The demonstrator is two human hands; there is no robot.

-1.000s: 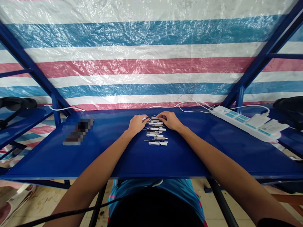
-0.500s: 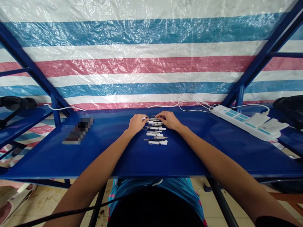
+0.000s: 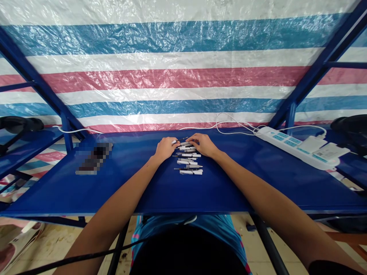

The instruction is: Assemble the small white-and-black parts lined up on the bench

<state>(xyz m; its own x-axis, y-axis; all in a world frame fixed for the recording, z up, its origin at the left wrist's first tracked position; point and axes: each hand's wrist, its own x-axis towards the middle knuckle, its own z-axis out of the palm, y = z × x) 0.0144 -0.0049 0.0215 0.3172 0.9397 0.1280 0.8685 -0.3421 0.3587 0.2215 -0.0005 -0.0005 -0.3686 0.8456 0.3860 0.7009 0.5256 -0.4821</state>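
Over the far end of a column of pen parts, my left hand (image 3: 166, 148) is closed in a pinch on a pen part; its white end (image 3: 174, 141) shows at the fingertips. A thin dark pen refill (image 3: 181, 139) sticks out from there toward my right hand (image 3: 204, 145). That hand is curled, thumb and fingertips together at the refill's far end and the topmost parts; what it grips is hidden. Below lie several white pen caps (image 3: 191, 172), grey-tipped barrels (image 3: 194, 166) and dark refills (image 3: 180, 169), roughly parallel and crosswise to me.
The blue tabletop (image 3: 120, 191) carries a blurred-out dark object (image 3: 94, 158) on the left. To the right lies a white power strip (image 3: 298, 148) with plugged-in adapters, its white cable (image 3: 229, 133) looping along the back. Blue frame posts and a striped plastic sheet (image 3: 177, 80) stand behind.
The refill between my hands now tilts up more toward the right. My right fingertips have shifted slightly left. The column of pen parts below looks the same.
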